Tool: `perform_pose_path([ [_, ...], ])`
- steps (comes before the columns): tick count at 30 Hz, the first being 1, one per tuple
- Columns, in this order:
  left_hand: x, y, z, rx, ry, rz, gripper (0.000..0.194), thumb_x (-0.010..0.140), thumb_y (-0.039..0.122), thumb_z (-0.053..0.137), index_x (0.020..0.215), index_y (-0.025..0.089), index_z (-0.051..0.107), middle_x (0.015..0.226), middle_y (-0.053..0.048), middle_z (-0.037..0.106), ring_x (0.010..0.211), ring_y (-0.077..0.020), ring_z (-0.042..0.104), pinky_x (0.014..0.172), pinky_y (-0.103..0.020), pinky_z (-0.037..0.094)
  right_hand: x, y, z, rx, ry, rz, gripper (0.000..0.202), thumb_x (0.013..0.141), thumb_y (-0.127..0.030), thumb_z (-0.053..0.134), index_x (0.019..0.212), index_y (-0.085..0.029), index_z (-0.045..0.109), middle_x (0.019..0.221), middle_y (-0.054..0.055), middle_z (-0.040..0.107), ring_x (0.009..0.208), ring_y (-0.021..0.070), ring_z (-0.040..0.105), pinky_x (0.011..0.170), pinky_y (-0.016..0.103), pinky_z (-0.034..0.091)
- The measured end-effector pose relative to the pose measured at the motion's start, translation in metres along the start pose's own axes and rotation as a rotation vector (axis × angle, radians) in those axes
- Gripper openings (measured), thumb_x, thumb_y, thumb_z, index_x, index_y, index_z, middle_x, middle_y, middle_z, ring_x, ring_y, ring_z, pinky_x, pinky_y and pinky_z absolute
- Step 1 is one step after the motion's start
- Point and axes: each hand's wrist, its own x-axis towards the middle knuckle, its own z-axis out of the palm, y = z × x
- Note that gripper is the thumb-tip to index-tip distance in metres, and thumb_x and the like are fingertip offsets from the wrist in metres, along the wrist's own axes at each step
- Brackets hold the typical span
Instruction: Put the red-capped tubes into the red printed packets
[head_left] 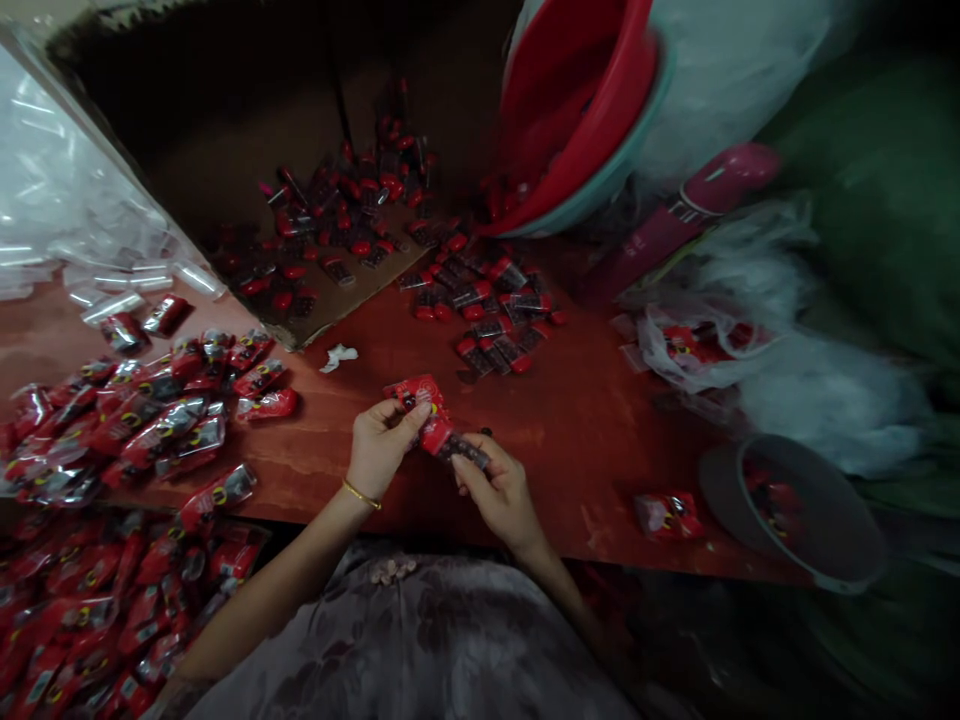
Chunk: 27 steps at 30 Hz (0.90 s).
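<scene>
Near the front edge of the red table, my left hand [381, 450] pinches a red printed wrapper [421, 390] between thumb and fingers. My right hand [501, 490] is closed on a small clear bottle [466, 450] with dark contents. The bottle's far end meets the lower end of the wrapper; whether it sits inside cannot be made out. Beyond my hands lies a loose group of small red-capped bottles [514, 300]. To the left is a heap of red wrapped packs [150, 410].
A cardboard box [352, 300] on its side holds more bottles. Tilted red basin [562, 100], pink flask [697, 200], plastic bag [675, 370], grey bin [795, 510] and a single pack [667, 515] stand rightward. Clear sleeves [112, 280] lie left; more packs [97, 610] fill the lower left.
</scene>
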Motion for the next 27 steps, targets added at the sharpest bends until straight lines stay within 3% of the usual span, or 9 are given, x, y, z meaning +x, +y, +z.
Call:
perform_pose_path([
  [5,-0.001,-0.005,0.000,-0.076,-0.091,-0.026,0.036,0.053,0.032,0.080,0.082,0.014,0.070,0.077,-0.003,0.071,0.063,-0.0106,0.060,0.063,-0.022,0.049,0.001,0.006,0.008,0.137,0.035,0.053,0.025,0.085,-0.042,0.048,0.095,-0.020,0.054,0.059,-0.005,0.049,0.043,0.0073,0.042,0.040,0.019,0.038],
  [10,-0.001,-0.008,0.004,-0.059,-0.089,-0.079,0.035,0.048,0.034,0.082,0.075,0.013,0.071,0.074,-0.003,0.071,0.065,-0.0119,0.061,0.067,-0.023,0.048,0.005,0.009,0.016,0.011,0.179,-0.026,0.021,0.085,-0.039,0.049,0.094,-0.020,0.055,0.065,-0.003,0.050,0.051,0.0085,0.045,0.048,0.021,0.042],
  [15,-0.001,-0.011,0.005,-0.075,-0.068,-0.083,0.034,0.055,0.041,0.078,0.073,0.013,0.071,0.067,-0.002,0.068,0.056,-0.0092,0.056,0.059,-0.021,0.046,0.011,0.014,0.023,0.242,0.041,0.062,0.026,0.085,-0.045,0.048,0.092,-0.020,0.052,0.065,-0.005,0.048,0.041,0.0053,0.037,0.040,0.019,0.038],
  [18,-0.005,-0.015,0.005,-0.048,-0.088,-0.061,0.032,0.057,0.042,0.076,0.071,0.014,0.070,0.063,-0.001,0.066,0.053,-0.0090,0.054,0.055,-0.021,0.045,0.010,0.021,0.031,0.343,0.115,0.103,0.028,0.085,-0.046,0.048,0.095,-0.021,0.050,0.063,-0.007,0.045,0.038,0.0041,0.031,0.037,0.018,0.034],
  [21,-0.006,-0.018,0.006,-0.070,-0.073,-0.044,0.031,0.057,0.041,0.077,0.072,0.015,0.070,0.066,0.000,0.066,0.056,-0.0094,0.055,0.057,-0.021,0.046,0.008,0.025,0.037,0.286,0.187,0.068,0.025,0.086,-0.045,0.047,0.093,-0.021,0.050,0.062,-0.006,0.045,0.041,0.0049,0.034,0.037,0.018,0.033],
  [27,-0.004,-0.018,0.004,-0.080,-0.071,-0.033,0.034,0.063,0.047,0.071,0.067,0.013,0.069,0.061,0.000,0.064,0.053,-0.0076,0.052,0.054,-0.020,0.043,0.008,0.023,0.034,0.281,0.124,0.044,0.023,0.087,-0.043,0.046,0.092,-0.021,0.049,0.065,-0.006,0.048,0.041,0.0048,0.035,0.038,0.018,0.033],
])
